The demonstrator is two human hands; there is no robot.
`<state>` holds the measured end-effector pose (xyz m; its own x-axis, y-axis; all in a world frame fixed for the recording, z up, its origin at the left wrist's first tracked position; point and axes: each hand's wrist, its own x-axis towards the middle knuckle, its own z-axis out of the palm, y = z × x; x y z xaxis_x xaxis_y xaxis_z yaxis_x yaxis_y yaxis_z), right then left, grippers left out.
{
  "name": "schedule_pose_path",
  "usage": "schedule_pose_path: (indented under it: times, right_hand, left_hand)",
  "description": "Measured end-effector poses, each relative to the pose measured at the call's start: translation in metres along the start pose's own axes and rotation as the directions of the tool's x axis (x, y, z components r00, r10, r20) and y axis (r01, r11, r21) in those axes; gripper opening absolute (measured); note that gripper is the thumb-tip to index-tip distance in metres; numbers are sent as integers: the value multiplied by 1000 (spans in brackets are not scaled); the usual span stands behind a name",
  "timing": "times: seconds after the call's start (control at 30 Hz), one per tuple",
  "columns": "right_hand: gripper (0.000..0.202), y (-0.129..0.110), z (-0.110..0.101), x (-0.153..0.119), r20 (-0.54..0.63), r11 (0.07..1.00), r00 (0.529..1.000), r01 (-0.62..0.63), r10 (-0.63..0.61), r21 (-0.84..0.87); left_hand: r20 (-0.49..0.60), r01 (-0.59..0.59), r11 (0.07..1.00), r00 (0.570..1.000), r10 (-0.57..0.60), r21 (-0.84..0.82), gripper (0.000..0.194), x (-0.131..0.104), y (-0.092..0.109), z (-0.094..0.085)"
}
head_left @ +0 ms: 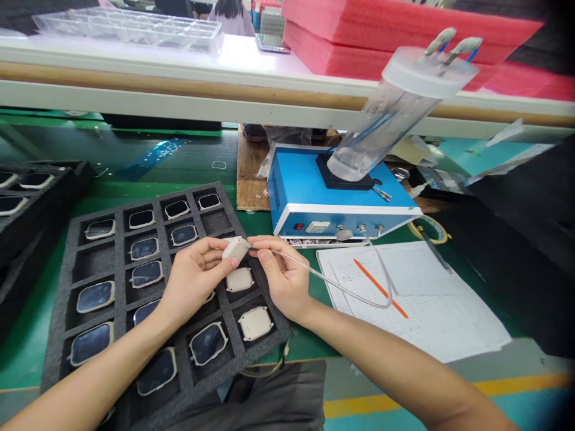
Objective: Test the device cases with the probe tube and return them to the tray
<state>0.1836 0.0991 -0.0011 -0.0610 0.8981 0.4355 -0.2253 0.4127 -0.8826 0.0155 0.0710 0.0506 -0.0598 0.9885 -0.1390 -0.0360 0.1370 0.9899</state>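
My left hand (193,275) grips a beige smartwatch case (236,249) by its edges, back side facing up. In my right hand (287,278), thumb and fingers pinch the tip of a thin clear tube (341,288). That tip is at the right side of the watch case; whether it touches cannot be made out. The tube loops back to the front of a blue machine (309,164). Below both hands lies a black foam tray (258,299) whose compartments hold several watch cases, most screen up and a few beige back up. My left forearm hides part of the tray.
Paper sheets (431,323) with an orange stick (377,286) lie at the right, near a tape roll (431,227). A clear cylinder (381,126) stands on the machine. Another foam tray (49,197) is at left. Above runs a shelf (251,66) bearing red foam (350,36).
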Motion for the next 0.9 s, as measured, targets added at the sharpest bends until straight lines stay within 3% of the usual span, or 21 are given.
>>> schedule_pose_path:
  times: [0.17,0.27,0.37,0.47,0.6,0.7,0.8,0.9]
  right_hand:
    - [14,-5,-3,-1,5,994,997,76,-75,-78]
    - [14,-6,-4,-3,-6,990,996,92,-93,-106]
    - [14,-1,-4,-4,8,997,998,55,-54,-62]
    - [15,3,-3,-4,10,999,1000,27,-27,-41]
    - [16,5,-3,-2,17,999,999,28,-28,-25]
    - [16,3,-4,-2,36,999,999,37,-36,-21]
    - [16,2,-4,-2,23,999,999,37,-36,-30]
    - [17,2,-4,-1,14,999,999,34,-33,-41]
  left_hand:
    - [-50,-24,995,998,29,97,43,-3,6,-1]
    - [-70,-112,951,988,137,287,35,8,21,-9]
    - [-46,-220,750,948,315,624,28,35,32,-23]
    - [34,-193,546,957,287,815,20,61,33,-37]
    - [32,-186,448,944,328,874,21,79,33,-48]
    - [42,-163,298,927,372,941,32,89,38,-49]
    - [103,-155,153,947,303,976,32,100,41,-46]
    - [113,-144,117,964,240,983,33,107,40,-44]
